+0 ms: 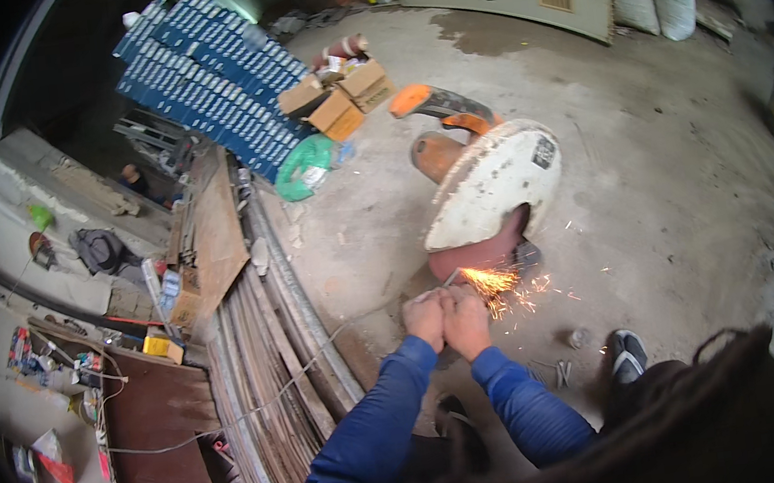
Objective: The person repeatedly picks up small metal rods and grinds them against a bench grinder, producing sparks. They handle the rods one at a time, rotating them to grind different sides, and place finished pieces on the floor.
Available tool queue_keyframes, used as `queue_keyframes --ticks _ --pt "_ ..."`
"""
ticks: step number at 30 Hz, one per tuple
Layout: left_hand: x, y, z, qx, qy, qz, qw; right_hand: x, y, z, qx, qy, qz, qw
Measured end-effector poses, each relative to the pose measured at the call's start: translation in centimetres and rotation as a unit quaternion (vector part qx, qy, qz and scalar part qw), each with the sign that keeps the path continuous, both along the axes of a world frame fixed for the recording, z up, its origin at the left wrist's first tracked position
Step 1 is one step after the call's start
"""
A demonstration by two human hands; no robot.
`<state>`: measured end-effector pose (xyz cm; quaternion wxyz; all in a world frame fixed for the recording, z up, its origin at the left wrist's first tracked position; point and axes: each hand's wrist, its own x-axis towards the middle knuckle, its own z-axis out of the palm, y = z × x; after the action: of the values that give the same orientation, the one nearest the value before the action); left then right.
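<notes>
Side by side, my left hand (pixel 424 321) and my right hand (pixel 465 320) are closed on a thin metal piece (pixel 453 277), mostly hidden by the fingers. Its tip meets the reddish-brown abrasive disc (pixel 475 257) of a cut-off saw. Orange sparks (pixel 492 280) spray from the contact to the right and down toward the floor. Above the disc sits the saw's large, stained white guard (pixel 495 186), with an orange and black handle (pixel 438 105) behind it. Whether both hands grip the same piece is hard to make out.
Long metal bars (pixel 275 350) lie on the left, beside a brown board (pixel 157 439). Blue boxes (pixel 206 81) are stacked behind, near open cartons (pixel 338 109) and a green bundle (pixel 305 168). A cable (pixel 263 406) crosses the bars. Small metal pieces (pixel 559 373) lie by my foot.
</notes>
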<state>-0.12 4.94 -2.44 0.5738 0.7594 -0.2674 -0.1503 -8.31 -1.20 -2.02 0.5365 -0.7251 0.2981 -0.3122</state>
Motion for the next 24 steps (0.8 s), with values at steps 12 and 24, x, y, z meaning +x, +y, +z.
queue_keyframes --ticks 12,24 --pt "0.0 -0.3 -0.1 -0.065 0.33 0.115 0.935 0.3 0.2 -0.6 0.017 -0.002 -0.023 1.0" --pt "-0.5 0.4 1.6 0.071 0.203 0.021 0.976 -0.6 1.5 -0.6 0.103 -0.034 -0.101 0.989"
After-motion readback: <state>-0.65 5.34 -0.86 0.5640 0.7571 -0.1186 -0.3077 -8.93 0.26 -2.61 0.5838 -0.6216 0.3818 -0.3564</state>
